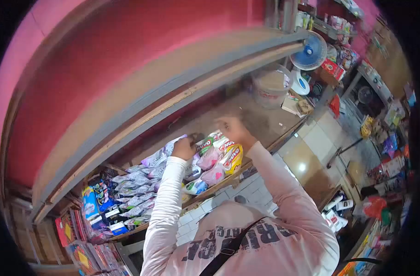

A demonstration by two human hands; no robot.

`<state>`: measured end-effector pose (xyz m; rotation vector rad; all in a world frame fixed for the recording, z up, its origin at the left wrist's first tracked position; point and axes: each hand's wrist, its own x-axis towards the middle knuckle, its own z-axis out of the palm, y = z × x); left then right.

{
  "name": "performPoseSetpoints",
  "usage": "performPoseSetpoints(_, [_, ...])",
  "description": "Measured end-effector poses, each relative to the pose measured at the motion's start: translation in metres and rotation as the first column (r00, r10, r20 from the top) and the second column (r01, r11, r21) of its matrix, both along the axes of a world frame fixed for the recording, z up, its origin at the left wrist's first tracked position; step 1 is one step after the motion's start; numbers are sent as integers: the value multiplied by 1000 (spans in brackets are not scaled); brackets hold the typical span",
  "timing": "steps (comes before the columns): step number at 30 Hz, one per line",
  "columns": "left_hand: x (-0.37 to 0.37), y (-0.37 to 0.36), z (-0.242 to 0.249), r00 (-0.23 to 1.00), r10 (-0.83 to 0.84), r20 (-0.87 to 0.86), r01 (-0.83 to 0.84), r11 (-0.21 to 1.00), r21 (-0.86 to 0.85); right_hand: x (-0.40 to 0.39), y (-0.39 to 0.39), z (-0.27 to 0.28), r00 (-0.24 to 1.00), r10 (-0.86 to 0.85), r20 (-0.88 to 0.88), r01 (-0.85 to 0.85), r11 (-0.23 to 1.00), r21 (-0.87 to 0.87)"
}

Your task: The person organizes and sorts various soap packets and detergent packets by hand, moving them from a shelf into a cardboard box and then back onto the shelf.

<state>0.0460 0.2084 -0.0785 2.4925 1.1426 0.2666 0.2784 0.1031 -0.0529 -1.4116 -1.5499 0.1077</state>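
My left hand [184, 148] reaches over the shelf with its fingers curled, at the upper end of the rows of silver and purple pouches [148, 172]. What those fingers hold, if anything, is hidden. My right hand [235, 129] is smeared by motion above the Nuvo packs, so its fingers are not clear. Below it stand a yellow Nuvo pack [234, 158] and a green Nuvo pack [204, 145]. Pink packs [212, 158] lie between the hands, with a blue and green pack [195, 186] at the shelf's front edge.
A wooden shelf rail [173, 99] runs above the goods. Behind my right hand is a clear plastic tub [271, 87], and a blue fan [309, 51] stands farther right. Books [97, 255] lie at the lower left. Tiled floor [311, 142] shows at the right.
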Motion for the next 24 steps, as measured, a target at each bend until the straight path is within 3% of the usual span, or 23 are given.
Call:
performPoseSetpoints(1, [-4, -7, 11, 994, 7, 106, -6, 1000, -18, 3, -14, -5, 994, -111, -17, 112, 985, 133])
performPoseSetpoints(3, [-18, -27, 35, 949, 21, 314, -1, 998, -64, 10, -42, -15, 922, -295, -253, 338, 929, 149])
performPoseSetpoints(5, [-37, -54, 40, 833, -33, 553, -48, 990, 131, 11, -91, -35, 783, -474, -403, 538, 841, 56])
performPoseSetpoints(7, [-50, -85, 48, 793, -71, 604, -11, 991, 131, 4, -135, -68, 654, -593, -469, 632, 770, -93])
performPoseSetpoints(9, [-58, -121, 46, 745, -97, 660, 97, 995, 36, -22, -179, -107, 581, -703, -410, 761, 648, -33])
performPoseSetpoints(10, [-61, -139, 40, 717, -97, 690, 184, 981, -53, -39, -203, -135, 536, -771, -344, 802, 592, -77])
performPoseSetpoints(11, [-63, -151, 20, 705, -181, 686, 270, 963, -23, -57, -229, -167, 483, -831, -277, 841, 528, -119])
performPoseSetpoints(13, [-65, -179, -6, 678, -239, 695, 496, 847, -193, -101, -293, -227, 462, -875, -144, 680, 454, -576])
performPoseSetpoints(15, [-71, -197, -23, 707, -381, 596, 626, 729, -277, -152, -358, -289, 584, -811, -12, 488, 364, -793])
performPoseSetpoints(16, [-70, -203, -30, 695, -471, 543, 688, 655, -311, -181, -385, -308, 644, -756, 115, 440, 244, -864])
performPoseSetpoints(17, [-70, -206, -40, 694, -536, 480, 711, 615, -342, -207, -409, -317, 702, -680, 212, 385, 112, -916])
performPoseSetpoints(18, [-71, -207, -52, 685, -602, 412, 729, 574, -373, -235, -424, -290, 676, -703, 219, 285, -25, -958])
performPoseSetpoints(21, [-69, -201, -101, 569, -815, 106, 761, 475, -442, -294, -485, -309, 543, -833, 111, 136, -43, -990])
performPoseSetpoints(22, [-65, -203, -110, 506, -862, -12, 768, 458, -448, -306, -486, -256, 465, -877, 123, 136, -66, -988])
performPoseSetpoints(24, [-56, -221, -98, 467, -883, -42, 763, 426, -486, -333, -508, -270, 328, -934, 144, 210, -76, -975])
